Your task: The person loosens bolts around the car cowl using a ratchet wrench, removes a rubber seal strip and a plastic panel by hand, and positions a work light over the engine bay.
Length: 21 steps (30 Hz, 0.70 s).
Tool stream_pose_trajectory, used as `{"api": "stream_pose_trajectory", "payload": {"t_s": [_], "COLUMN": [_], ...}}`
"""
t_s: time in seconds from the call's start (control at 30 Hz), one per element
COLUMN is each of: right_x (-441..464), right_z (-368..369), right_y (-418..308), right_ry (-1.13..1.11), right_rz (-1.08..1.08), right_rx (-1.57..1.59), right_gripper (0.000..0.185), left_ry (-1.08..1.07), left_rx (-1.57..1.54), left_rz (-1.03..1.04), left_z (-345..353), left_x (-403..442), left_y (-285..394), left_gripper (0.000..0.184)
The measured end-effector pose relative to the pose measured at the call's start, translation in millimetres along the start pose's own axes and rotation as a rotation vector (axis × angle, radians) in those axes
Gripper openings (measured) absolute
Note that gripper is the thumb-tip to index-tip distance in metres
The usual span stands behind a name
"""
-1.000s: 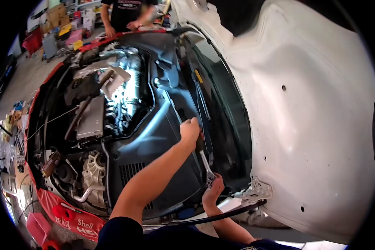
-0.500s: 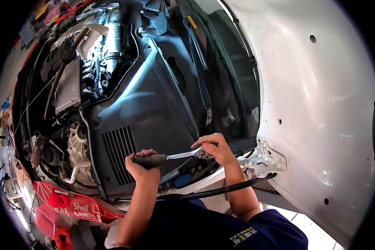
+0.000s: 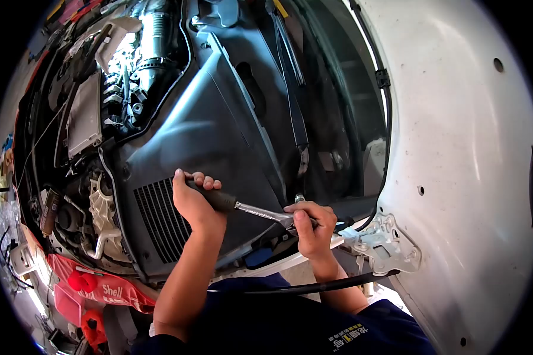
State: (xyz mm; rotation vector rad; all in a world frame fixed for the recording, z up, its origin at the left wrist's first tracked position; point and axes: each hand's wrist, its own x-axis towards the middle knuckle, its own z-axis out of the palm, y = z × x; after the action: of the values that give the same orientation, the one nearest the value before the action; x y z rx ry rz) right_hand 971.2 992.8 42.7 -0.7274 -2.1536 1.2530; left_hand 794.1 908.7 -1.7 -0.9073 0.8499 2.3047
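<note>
A ratchet wrench [image 3: 260,212] with a dark grip and a chrome shaft spans my two hands above the black plastic cowl cover [image 3: 219,148]. My left hand [image 3: 196,201] is closed round the grip, thumb up along it. At the other end, my right hand [image 3: 314,229] pinches the ratchet head, its fingers hiding part of it. A small metal socket-like piece [image 3: 299,199] sticks up just past my right fingers. The lower end of the wiper arm [image 3: 302,163] lies close beyond; whether the tool touches anything there I cannot tell.
The raised white hood [image 3: 456,148] fills the right side, with its metal hinge [image 3: 391,245] near my right forearm. Engine parts [image 3: 124,89] lie at upper left. A red Shell fender cover [image 3: 109,290] hangs at lower left. A black strut [image 3: 314,287] crosses before my body.
The ratchet has tilted, its grip end now higher than its head. My left hand rose; my right hand turned and moved slightly down and right. The camera view also shifted.
</note>
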Motion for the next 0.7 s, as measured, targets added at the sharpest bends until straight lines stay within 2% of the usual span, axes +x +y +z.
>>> {"api": "stream_pose_trajectory", "payload": {"t_s": [0.03, 0.2, 0.27, 0.37, 0.43, 0.5, 0.57, 0.63, 0.7], "right_x": [-1.0, -7.4, -11.7, -24.2, -30.0, -28.7, -25.3, -28.4, -27.6], "right_z": [3.8, 20.7, 27.2, 37.0, 50.0, 63.0, 69.0, 68.9, 49.3], "right_y": [3.6, 8.4, 19.4, 19.4, 30.2, 26.8, 27.1, 32.5, 34.8], "right_ry": [0.102, 0.299, 0.416, 0.508, 0.562, 0.772, 0.833, 0.768, 0.624], "right_rz": [-0.092, -0.091, -0.201, -0.099, -0.146, -0.023, -0.028, -0.086, -0.2], "right_rx": [-0.033, 0.009, 0.022, 0.012, 0.01, 0.019, 0.084, 0.105, -0.2], "right_gripper": [0.02, 0.024, 0.024, 0.026, 0.031, 0.039, 0.038, 0.034, 0.032], "left_ry": [-0.028, -0.2, -0.273, -0.383, -0.518, -0.604, -0.712, -0.761, -0.66], "left_rx": [0.026, 0.206, 0.27, 0.359, 0.477, 0.667, 0.677, 0.641, 0.492], "left_rz": [-0.007, -0.043, -0.067, -0.096, -0.143, -0.106, -0.155, -0.206, -0.185], "left_z": [3.5, 42.0, 54.9, 79.5, 97.6, 130.1, 140.3, 136.9, 117.0], "left_x": [2.9, 15.4, 21.8, 29.2, 33.6, 24.7, 27.1, 31.7, 37.2], "left_y": [1.0, 0.4, -1.4, -9.3, -16.8, -28.0, -34.3, -29.4, -28.8], "left_gripper": [0.021, 0.021, 0.02, 0.02, 0.024, 0.026, 0.024, 0.025, 0.023]}}
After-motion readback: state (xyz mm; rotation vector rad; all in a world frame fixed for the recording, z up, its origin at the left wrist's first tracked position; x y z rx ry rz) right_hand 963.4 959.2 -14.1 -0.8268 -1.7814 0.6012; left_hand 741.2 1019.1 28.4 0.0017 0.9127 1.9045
